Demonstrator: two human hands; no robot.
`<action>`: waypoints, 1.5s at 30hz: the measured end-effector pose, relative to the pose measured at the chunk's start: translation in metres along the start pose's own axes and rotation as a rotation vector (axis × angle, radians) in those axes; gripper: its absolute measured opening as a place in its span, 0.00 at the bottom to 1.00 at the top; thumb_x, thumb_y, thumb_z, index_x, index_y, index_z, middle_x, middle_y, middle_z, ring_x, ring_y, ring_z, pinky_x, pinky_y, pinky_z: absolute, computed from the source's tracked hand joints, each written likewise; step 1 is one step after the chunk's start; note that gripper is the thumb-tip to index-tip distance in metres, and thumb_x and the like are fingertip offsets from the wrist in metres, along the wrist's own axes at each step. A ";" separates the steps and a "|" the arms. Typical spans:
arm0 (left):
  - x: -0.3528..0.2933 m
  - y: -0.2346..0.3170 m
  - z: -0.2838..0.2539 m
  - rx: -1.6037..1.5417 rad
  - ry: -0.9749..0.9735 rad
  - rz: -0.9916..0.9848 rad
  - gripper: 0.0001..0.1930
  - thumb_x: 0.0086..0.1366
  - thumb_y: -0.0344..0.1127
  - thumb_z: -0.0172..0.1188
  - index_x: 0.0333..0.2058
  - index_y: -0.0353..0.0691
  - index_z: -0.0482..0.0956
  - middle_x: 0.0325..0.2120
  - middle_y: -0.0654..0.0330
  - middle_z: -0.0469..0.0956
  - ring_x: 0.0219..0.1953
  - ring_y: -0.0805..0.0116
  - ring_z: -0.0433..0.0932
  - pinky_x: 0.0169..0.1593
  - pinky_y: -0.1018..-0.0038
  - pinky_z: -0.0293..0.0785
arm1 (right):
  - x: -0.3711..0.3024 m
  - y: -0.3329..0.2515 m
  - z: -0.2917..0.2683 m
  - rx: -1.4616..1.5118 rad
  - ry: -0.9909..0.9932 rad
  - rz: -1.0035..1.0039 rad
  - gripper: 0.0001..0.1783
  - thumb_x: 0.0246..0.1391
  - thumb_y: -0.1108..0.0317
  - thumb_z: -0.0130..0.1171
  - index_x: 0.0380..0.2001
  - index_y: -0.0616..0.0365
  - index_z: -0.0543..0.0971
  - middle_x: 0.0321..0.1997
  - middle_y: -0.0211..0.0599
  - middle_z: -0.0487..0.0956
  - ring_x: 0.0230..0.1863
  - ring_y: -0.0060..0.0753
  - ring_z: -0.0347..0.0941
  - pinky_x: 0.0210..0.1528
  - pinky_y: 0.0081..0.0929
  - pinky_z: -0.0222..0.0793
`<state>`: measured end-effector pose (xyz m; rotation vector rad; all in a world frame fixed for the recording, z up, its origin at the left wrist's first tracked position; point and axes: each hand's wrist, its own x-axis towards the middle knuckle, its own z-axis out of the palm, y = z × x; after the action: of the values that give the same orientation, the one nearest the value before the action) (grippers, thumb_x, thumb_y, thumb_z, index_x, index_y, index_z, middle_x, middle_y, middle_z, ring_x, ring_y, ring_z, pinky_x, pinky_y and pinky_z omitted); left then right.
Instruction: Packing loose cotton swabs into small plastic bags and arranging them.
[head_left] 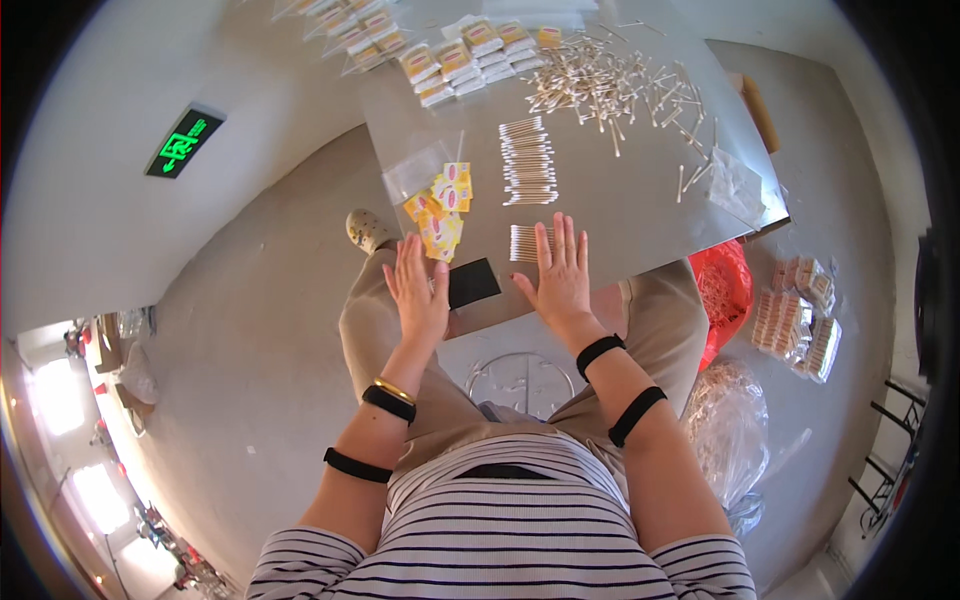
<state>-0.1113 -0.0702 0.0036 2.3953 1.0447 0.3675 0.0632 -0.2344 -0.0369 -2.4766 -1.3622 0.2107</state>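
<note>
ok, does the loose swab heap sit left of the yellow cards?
No, the loose swab heap sits to the right of the yellow cards.

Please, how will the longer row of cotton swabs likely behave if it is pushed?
The row of cotton swabs would probably roll out of line, since the slim sticks lie side by side with no band visible. Each swab is likely very light, being a thin stick with small white tips. They may also slide easily, as the grey table looks smooth.
</note>
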 end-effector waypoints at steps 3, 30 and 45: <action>-0.021 -0.040 -0.010 -0.060 0.029 -0.172 0.30 0.76 0.50 0.46 0.69 0.39 0.59 0.71 0.52 0.60 0.75 0.54 0.52 0.75 0.51 0.37 | -0.001 0.002 -0.002 -0.035 0.002 0.017 0.52 0.61 0.41 0.57 0.75 0.59 0.47 0.80 0.58 0.41 0.81 0.57 0.34 0.79 0.54 0.30; -0.023 -0.072 0.038 -0.380 0.233 -0.525 0.32 0.69 0.58 0.58 0.22 0.31 0.72 0.16 0.48 0.67 0.21 0.58 0.64 0.30 0.62 0.67 | -0.008 -0.070 0.011 0.008 -0.147 -0.283 0.53 0.60 0.38 0.56 0.75 0.62 0.50 0.79 0.60 0.43 0.81 0.55 0.35 0.80 0.51 0.34; -0.010 -0.010 0.008 -0.020 0.165 0.124 0.12 0.59 0.34 0.66 0.43 0.50 0.82 0.48 0.63 0.75 0.56 0.56 0.70 0.60 0.56 0.60 | -0.006 -0.067 0.009 0.028 -0.108 -0.279 0.48 0.61 0.41 0.56 0.74 0.61 0.54 0.78 0.58 0.48 0.80 0.55 0.40 0.79 0.52 0.35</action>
<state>-0.1207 -0.0746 -0.0095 2.4509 0.9593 0.6260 0.0042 -0.2040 -0.0229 -2.2481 -1.7162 0.3011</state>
